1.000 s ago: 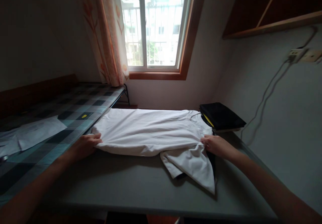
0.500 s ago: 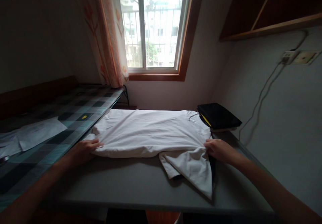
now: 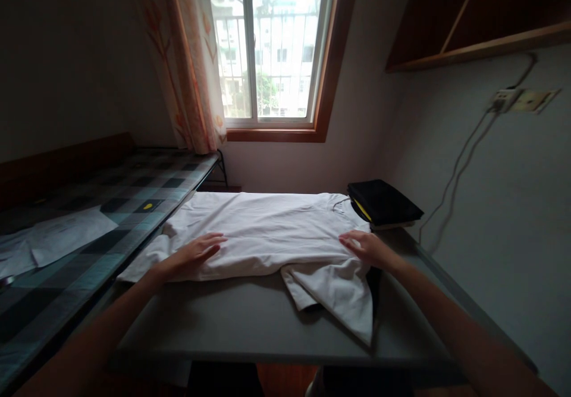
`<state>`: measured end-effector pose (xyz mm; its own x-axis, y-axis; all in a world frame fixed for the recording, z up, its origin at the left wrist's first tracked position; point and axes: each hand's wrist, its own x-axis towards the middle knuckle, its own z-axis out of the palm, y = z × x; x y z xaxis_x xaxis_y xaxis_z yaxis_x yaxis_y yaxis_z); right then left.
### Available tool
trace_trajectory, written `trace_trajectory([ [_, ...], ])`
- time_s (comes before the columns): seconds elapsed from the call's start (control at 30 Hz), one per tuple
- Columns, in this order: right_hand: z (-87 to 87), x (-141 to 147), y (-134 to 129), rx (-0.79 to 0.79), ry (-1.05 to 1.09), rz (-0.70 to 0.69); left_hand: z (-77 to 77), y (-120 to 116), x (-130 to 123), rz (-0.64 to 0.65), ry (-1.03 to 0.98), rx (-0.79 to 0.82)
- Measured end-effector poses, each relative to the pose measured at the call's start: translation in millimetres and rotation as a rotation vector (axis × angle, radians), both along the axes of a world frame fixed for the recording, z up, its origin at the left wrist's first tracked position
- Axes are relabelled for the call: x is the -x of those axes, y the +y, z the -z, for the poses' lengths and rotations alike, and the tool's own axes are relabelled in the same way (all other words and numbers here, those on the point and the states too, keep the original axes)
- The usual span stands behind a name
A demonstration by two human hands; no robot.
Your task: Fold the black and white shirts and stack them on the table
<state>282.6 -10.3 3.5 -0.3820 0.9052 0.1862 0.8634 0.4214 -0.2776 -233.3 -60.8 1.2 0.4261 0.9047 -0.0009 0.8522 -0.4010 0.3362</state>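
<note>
A white shirt (image 3: 267, 224) lies spread across the grey table (image 3: 250, 325), with one sleeve (image 3: 343, 293) hanging toward the near edge on the right. My left hand (image 3: 200, 251) is over the shirt's left part, palm down, fingers stretched out and holding nothing. Over the right part, near the base of that sleeve, is my right hand (image 3: 363, 247), its fingers apart with no cloth gripped. Whether the palms press on the fabric is hard to tell.
Folded black items (image 3: 383, 202) with a yellow edge sit at the table's back right. To the left is a bed with a checked cover (image 3: 178, 177) and papers (image 3: 66, 236). A cable (image 3: 459, 171) hangs down the right wall.
Both hands have let go of the shirt's near edge and opened. The left moved right and inward over the cloth, the right slightly inward. More cloth shows at the lower left.
</note>
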Motion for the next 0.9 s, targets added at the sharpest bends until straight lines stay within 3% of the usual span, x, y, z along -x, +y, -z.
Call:
trace_trajectory([
  [0.1,15.6,12,17,0.066,-0.076,-0.006,13.2,23,-20,-0.177,0.124,-0.010],
  [0.23,35.3,20,34,0.130,-0.250,0.107,27.4,45,-34,-0.362,0.249,-0.070],
  [0.47,45.3,18,52,0.090,-0.333,0.200,31.5,68,-30,-0.429,0.266,-0.064],
  [0.63,46.6,23,56,-0.103,-0.259,0.312,33.2,80,-28,-0.457,0.269,-0.064],
  [0.73,46.3,26,55,-0.162,-0.200,0.387,34.8,85,-29,-0.539,0.270,-0.100],
  [0.9,45.0,26,54,-0.180,-0.184,0.360,31.7,94,-30,-0.612,0.293,-0.092],
])
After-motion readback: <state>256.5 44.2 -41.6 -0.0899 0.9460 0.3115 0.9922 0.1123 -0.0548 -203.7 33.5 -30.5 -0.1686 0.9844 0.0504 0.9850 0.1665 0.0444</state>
